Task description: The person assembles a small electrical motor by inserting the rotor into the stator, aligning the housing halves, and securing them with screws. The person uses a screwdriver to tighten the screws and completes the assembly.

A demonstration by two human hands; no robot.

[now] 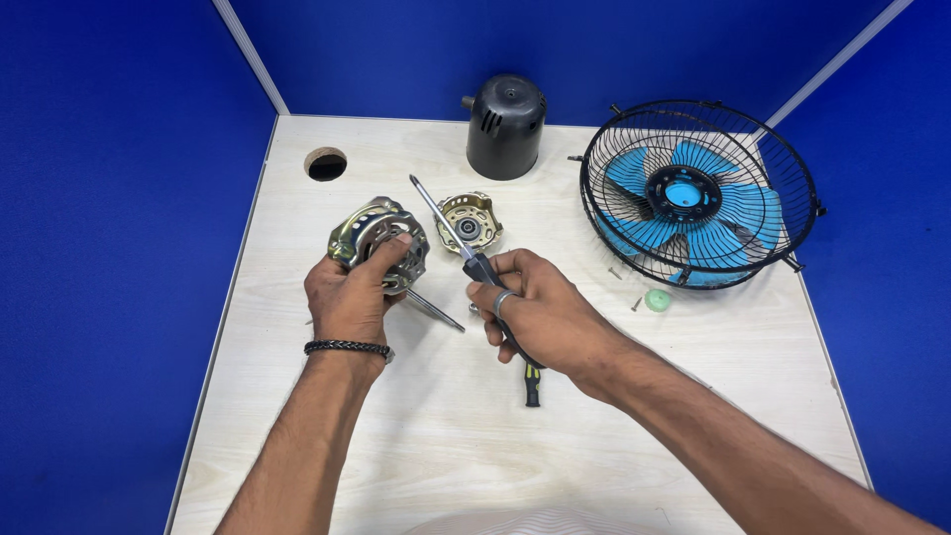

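My left hand [352, 292] grips a metal fan motor [374, 234] at the left middle of the table, and the motor's shaft [436, 311] sticks out toward the lower right. My right hand [535, 307] is closed around a screwdriver [443, 219] with a black handle; its shaft points up and left, with the tip in the air above the motor. A separate metal motor end cover [471, 220] lies just behind the screwdriver, a little right of the motor.
A black plastic motor housing [506, 124] stands at the back. A black wire fan cage with blue blades [696, 193] lies at the right. Near it are small screws [636, 303] and a green knob [658, 299]. A round hole [326, 163] is in the table [396, 436].
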